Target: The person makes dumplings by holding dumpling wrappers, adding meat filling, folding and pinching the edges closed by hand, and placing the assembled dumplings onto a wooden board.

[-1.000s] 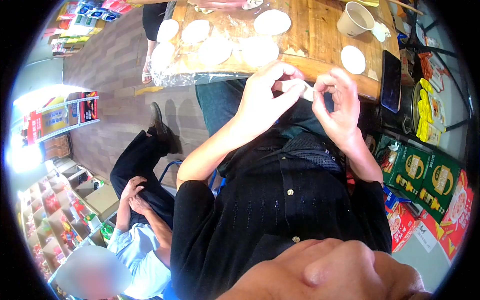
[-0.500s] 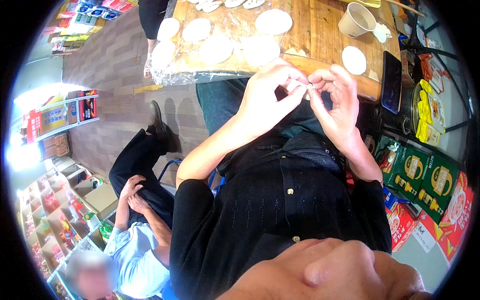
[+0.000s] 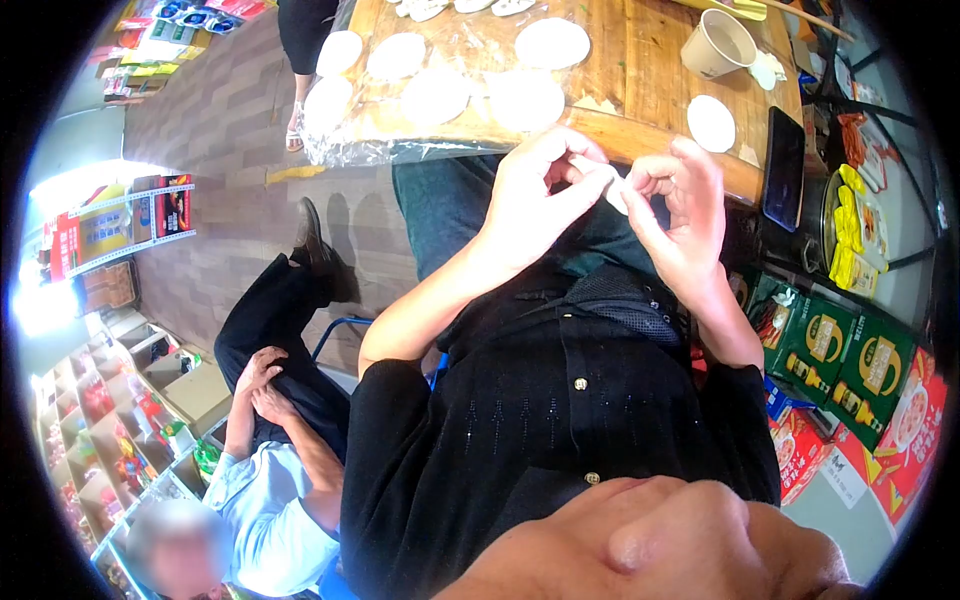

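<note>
"Fingers point(image 3: 578, 196) of the left hand point(image 3: 520, 205) and right hand point(image 3: 685, 205): clamped?"

"From here I see both pinching a white dough piece point(image 3: 617, 195) above the lap point(image 3: 590, 242). Edge-shaping, I judge; another pinch calls for light pressure."

"Its axis?"

"The visible sliver slants lapward; I can't tell its long axis."

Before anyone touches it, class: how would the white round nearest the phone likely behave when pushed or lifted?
The white round would probably be floppy, since it looks thin and dough-like. It is unlikely to roll, as it lies flat. It might cling a little, resting directly on the wooden table.
</note>
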Demonstrator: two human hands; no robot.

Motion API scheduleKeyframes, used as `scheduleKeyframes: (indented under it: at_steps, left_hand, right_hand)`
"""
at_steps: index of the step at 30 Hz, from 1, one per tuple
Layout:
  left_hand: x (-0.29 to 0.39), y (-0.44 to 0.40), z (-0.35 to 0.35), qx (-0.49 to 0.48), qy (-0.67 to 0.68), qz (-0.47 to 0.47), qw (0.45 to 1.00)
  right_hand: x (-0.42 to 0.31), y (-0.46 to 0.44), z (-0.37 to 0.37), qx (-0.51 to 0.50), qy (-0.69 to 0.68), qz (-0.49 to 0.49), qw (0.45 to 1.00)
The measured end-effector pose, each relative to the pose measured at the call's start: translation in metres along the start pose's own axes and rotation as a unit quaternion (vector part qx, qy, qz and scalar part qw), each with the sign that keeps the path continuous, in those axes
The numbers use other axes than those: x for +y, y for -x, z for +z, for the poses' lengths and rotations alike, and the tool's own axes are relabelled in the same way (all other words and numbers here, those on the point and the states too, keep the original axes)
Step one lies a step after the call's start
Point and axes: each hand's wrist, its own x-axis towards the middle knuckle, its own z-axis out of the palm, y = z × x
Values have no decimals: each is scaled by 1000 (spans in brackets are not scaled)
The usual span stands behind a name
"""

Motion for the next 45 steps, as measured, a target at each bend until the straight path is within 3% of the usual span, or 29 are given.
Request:
scheduleKeyframes:
  at_steps: [1, 3, 13, 14, 16, 19, 26, 28, 35, 40, 45]
  left_hand:
    - [0, 0, 1, 1, 0, 0, 1000]
    - [1, 0, 1, -2, -144, 108, 984]
    - [8, 3, 1, 9, -190, 186, 964]
    - [7, 5, 1, 9, -189, 186, 964]
    - [6, 9, 1, 7, -90, 82, 993]
    - [5, 8, 0, -10, 19, 13, 1000]
    - [0, 10, 0, -21, -2, 19, 1000]
    - [1, 9, 1, -16, -66, 77, 995]
    - [3, 11, -1, -2, -146, 128, 981]
    - [3, 16, 4, 31, -12, 32, 999]
    - [0, 17, -5, 16, 8, 14, 1000]
  right_hand:
    - [0, 1, 1, -1, 0, 0, 1000]
    - [1, 4, 4, -10, 0, -9, 1000]
    - [-2, -3, 7, 13, 55, 3, 998]
    - [-2, -3, 6, 12, 55, 3, 998]
    - [-2, -4, 4, 2, 55, -5, 998]
    - [-1, -2, 1, 6, 22, 7, 1000]
    - [-9, 1, -2, -41, 33, -1, 999]
    - [-11, -1, 0, -36, 55, -5, 998]
    - [-12, -5, 9, -8, 76, 13, 997]
    - [-8, -5, 5, -15, 91, 5, 996]
    - [-13, -4, -2, -15, 105, 18, 994]
